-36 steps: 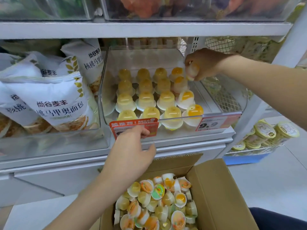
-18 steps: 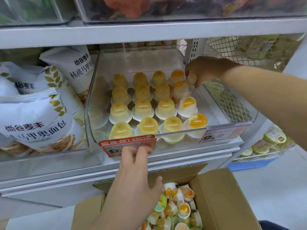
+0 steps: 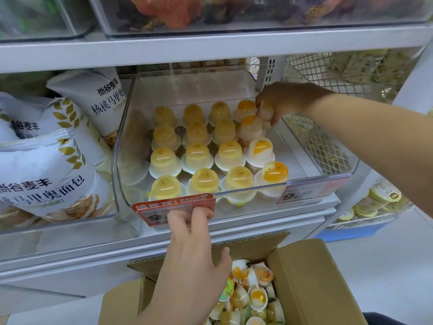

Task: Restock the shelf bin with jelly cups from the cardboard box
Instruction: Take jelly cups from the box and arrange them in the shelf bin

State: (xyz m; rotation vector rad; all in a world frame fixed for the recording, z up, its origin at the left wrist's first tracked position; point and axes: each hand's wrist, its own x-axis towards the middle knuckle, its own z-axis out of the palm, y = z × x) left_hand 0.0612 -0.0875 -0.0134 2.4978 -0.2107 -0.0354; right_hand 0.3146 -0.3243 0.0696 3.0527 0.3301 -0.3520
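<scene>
A clear plastic shelf bin (image 3: 311,170) holds several rows of upturned yellow jelly cups (image 3: 196,154). Deep in the bin's back right corner, my right hand (image 3: 283,99) grips a whitish jelly cup (image 3: 266,113) just above the cups of the rightmost column. At the bin's front edge my left hand (image 3: 192,238) holds the lip, its fingers curled over the red price tag (image 3: 159,207). Below stands an open cardboard box (image 3: 311,285) with several loose jelly cups (image 3: 257,297) inside.
White bread bags (image 3: 54,160) fill the bin to the left. A wire mesh basket (image 3: 328,148) adjoins the jelly bin on the right. Another clear bin (image 3: 234,17) sits on the shelf above. Yellow-lidded tubs (image 3: 379,195) lie on a low shelf at the right.
My right hand has lowered the jelly cup toward the back right corner of the bin. The view has tilted down. My left hand stays on the front lip.
</scene>
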